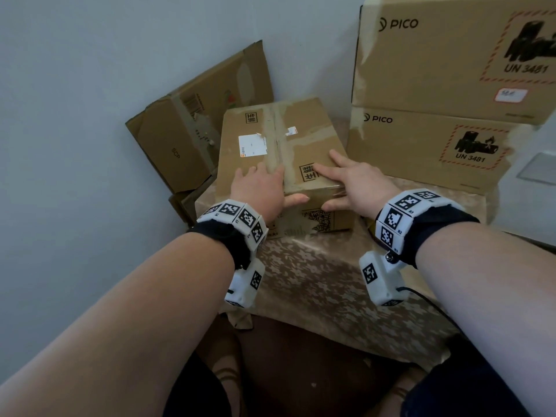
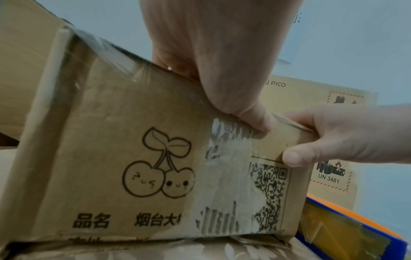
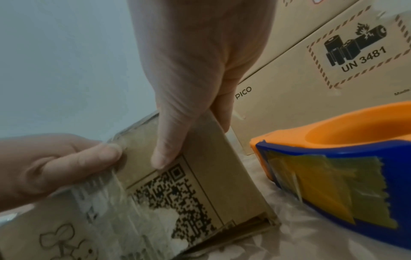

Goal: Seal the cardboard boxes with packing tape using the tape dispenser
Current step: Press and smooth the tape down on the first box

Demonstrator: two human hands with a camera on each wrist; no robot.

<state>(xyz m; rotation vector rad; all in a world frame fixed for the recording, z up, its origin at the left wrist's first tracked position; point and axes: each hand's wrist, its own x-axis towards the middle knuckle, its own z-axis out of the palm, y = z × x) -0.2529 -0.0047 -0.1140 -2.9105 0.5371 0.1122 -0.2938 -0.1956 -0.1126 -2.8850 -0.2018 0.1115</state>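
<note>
A small brown cardboard box (image 1: 304,136) sits on the patterned tablecloth, with its top flaps closed and glossy clear tape along the centre seam (image 1: 278,136). My left hand (image 1: 270,185) lies flat on the near top edge with fingers straight, thumb on the front face. My right hand (image 1: 337,182) mirrors it just to the right. The left wrist view shows the cherry-printed front face (image 2: 133,140) and both thumbs over taped cardboard. The orange and blue tape dispenser (image 3: 347,158) rests on the cloth right of the box, a loose tape end across its front, with neither hand on it.
Two large PICO boxes (image 1: 451,55) (image 1: 421,149) are stacked at the right, close to the small box. An opened, flattened box (image 1: 192,130) leans on the wall at the back left. Bare tablecloth (image 1: 316,281) stretches toward me.
</note>
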